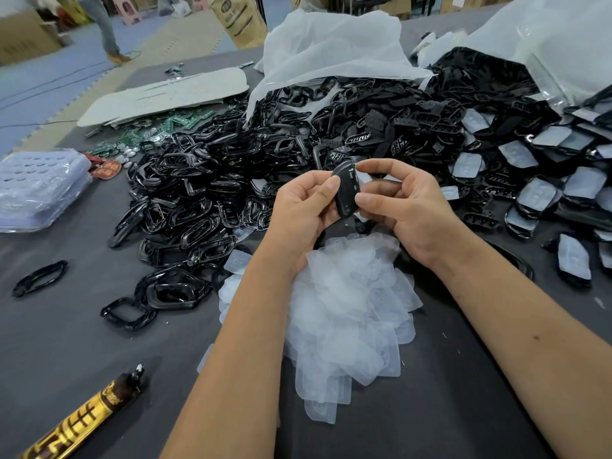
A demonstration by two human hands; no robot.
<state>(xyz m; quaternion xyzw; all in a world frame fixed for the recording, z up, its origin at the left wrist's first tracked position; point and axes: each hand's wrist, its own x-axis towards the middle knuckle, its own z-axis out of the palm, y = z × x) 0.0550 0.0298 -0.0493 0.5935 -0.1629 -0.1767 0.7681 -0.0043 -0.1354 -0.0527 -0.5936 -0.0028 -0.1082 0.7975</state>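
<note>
A small black plastic key-fob shell (pixel 345 191) is held upright above the table between both hands. My left hand (pixel 303 215) grips its left side, thumb on the front face. My right hand (pixel 402 210) pinches its right edge with thumb and forefinger. Under my wrists lies a heap of translucent white rubber pads (pixel 351 313). Behind the hands spreads a big pile of black plastic frames (pixel 205 193). To the right lie several black shells fitted with pale pads (pixel 543 193).
The grey table (pixel 82 342) carries a gold-and-brown lighter (pixel 89 419) at the front left, clear blister trays (pixel 36 190) at the left, green circuit boards (pixel 155 130) and white plastic bags (pixel 331 48) at the back. A person's legs (pixel 102 24) stand far left.
</note>
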